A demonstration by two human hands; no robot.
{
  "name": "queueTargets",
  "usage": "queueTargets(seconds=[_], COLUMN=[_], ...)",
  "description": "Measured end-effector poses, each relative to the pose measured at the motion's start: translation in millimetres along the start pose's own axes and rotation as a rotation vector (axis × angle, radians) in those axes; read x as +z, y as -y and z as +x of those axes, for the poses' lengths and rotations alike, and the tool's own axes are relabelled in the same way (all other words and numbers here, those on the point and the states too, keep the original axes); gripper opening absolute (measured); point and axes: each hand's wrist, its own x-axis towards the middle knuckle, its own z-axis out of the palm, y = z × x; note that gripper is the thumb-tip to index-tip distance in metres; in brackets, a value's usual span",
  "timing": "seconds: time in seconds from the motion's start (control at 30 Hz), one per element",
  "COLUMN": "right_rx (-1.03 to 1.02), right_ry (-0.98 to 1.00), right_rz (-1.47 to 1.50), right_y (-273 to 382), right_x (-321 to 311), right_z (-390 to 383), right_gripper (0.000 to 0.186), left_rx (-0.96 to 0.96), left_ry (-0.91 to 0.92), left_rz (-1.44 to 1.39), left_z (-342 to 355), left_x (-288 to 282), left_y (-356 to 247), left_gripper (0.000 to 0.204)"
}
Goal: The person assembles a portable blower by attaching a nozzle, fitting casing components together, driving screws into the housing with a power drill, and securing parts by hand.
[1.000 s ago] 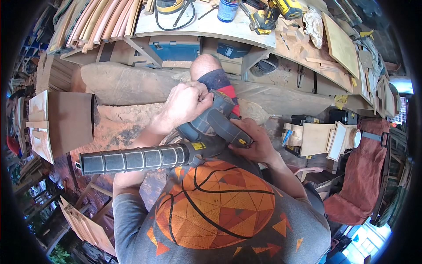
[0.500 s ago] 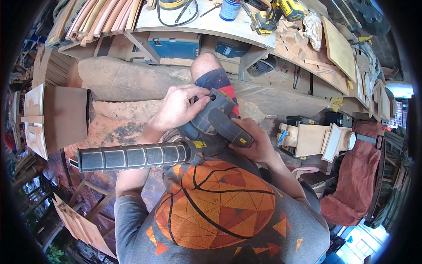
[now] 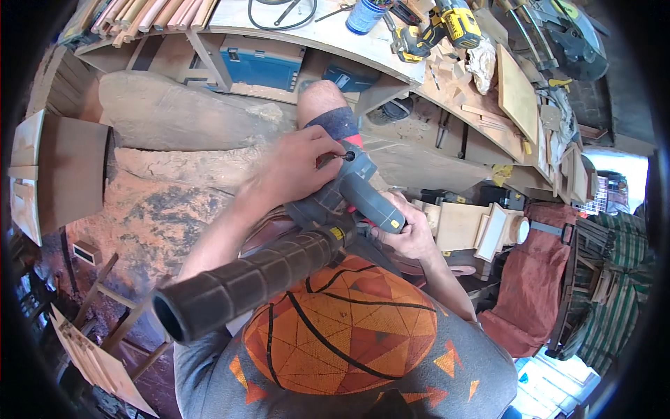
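Observation:
A dark grey and black handheld blower (image 3: 366, 192) rests across my lap, its ribbed round tube (image 3: 244, 286) angled toward the lower left with the open end showing. My right hand (image 3: 412, 234) is wrapped around the lower end of its grey handle. My left hand (image 3: 296, 164) has its thumb and fingers pinched together beside a dark round hole (image 3: 350, 156) at the top of the housing. A small dark thing shows between those fingertips, mostly hidden. Below the blower is my shirt (image 3: 342, 328) with an orange ball print.
Ahead stands a workbench (image 3: 321, 28) with a yellow drill (image 3: 457, 24), a blue can (image 3: 364, 15) and wood offcuts. Blue cases (image 3: 262, 66) sit beneath it. A large timber slab (image 3: 174, 115) lies before the bench. A brown panel (image 3: 73, 171) stands left; a red-brown cloth (image 3: 523, 279) hangs right.
The blower's tube has swung toward me, its open end turning into view. My left hand has tilted over the housing, fingers still at the hole. My right hand keeps its grip.

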Motion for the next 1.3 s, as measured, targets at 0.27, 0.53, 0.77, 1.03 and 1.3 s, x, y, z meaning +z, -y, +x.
queueTargets(seconds=[0.27,0.53,0.77,1.03,1.3], right_rx=[0.112,0.093,0.079,0.051,0.027], right_ry=[-0.006,0.021,0.014,0.002,-0.02], right_rz=[0.013,-0.019,-0.007,0.002,0.042], right_y=[-5.4,-8.4,-8.6,2.1,-0.2], right_x=[-4.7,-6.7,-4.0,-2.8,-1.0], right_z=[-10.5,-8.4,-6.8,-4.0,-1.6], right_gripper=[0.07,0.07,0.071,0.068,0.066], left_rx=[0.084,0.156,0.261,0.25,0.244], left_ry=[-0.076,0.116,0.168,0.186,0.203], left_rz=[-0.03,0.124,0.215,0.165,0.105], left_z=[-2.7,15.8,23.0,31.2,31.4], left_x=[18.2,-10.5,-15.6,-25.7,-29.8], left_y=[13.6,8.7,11.9,9.2,7.7], left_gripper=[0.015,0.013,0.01,0.012,0.011])
